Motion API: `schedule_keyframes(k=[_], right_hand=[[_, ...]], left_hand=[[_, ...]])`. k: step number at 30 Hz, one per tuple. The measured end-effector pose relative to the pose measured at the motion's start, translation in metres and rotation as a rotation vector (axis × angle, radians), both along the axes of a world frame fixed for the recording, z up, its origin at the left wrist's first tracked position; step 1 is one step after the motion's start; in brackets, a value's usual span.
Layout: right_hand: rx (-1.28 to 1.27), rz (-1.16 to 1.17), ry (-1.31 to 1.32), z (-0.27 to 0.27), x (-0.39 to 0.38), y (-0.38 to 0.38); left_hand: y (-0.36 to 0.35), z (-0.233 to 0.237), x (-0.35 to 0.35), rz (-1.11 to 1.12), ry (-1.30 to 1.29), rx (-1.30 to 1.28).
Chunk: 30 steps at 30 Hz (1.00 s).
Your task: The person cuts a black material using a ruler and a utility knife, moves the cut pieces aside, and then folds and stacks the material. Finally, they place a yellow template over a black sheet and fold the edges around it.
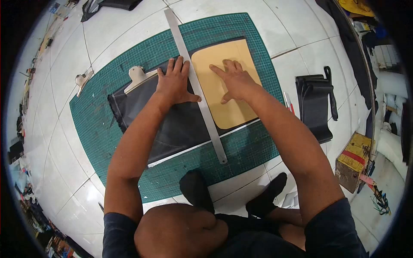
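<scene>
A long metal ruler (205,109) lies slantwise over black fabric (178,129), along the left edge of a tan card template (235,101) with rounded left corners. My left hand (173,84) rests with fingers apart on the black fabric, its fingertips and thumb at the ruler. My right hand (236,79) presses on the template, fingers spread. A metal bulldog clip (138,77) grips the fabric's upper left edge. Underneath everything is a green cutting mat (241,150) with a printed grid.
Right of the mat lie folded black material (316,107) and a slim red and white tool (289,103). A second bulldog clip (82,81) sits at the mat's left edge. A yellow box (355,161) stands at the right. My feet in black socks (195,189) are at the mat's near edge.
</scene>
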State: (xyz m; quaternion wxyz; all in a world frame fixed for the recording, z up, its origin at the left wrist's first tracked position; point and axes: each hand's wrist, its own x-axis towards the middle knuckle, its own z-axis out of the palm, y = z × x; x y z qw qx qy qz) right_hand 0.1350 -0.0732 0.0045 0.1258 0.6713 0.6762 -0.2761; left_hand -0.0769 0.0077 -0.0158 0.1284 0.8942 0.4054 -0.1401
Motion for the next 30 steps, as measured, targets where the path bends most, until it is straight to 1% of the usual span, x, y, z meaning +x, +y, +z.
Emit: schedule_keyframes(k=[10,18,21,24,27,30], right_hand=[[-0.007,-0.046,0.028,-0.003,0.0,0.0],[-0.024,-0.027,0.003,-0.003,0.0,0.001],[-0.022,-0.023,0.001,-0.002,-0.001,0.002],[-0.005,-0.017,-0.007,-0.002,0.0,0.001],[-0.006,-0.022,-0.02,-0.001,-0.001,0.001],[-0.021,-0.022,-0.022,0.001,-0.002,0.0]], left_hand=[[-0.002,0.001,0.001,0.0,0.015,0.007],[-0.003,-0.005,-0.002,0.001,-0.003,0.023],[-0.006,-0.002,-0.005,0.007,-0.039,0.034],[-0.012,0.002,-0.003,-0.013,-0.017,0.084],[-0.017,-0.005,-0.002,-0.006,-0.014,0.013],[-0.018,0.001,0.001,-0.029,0.023,0.032]])
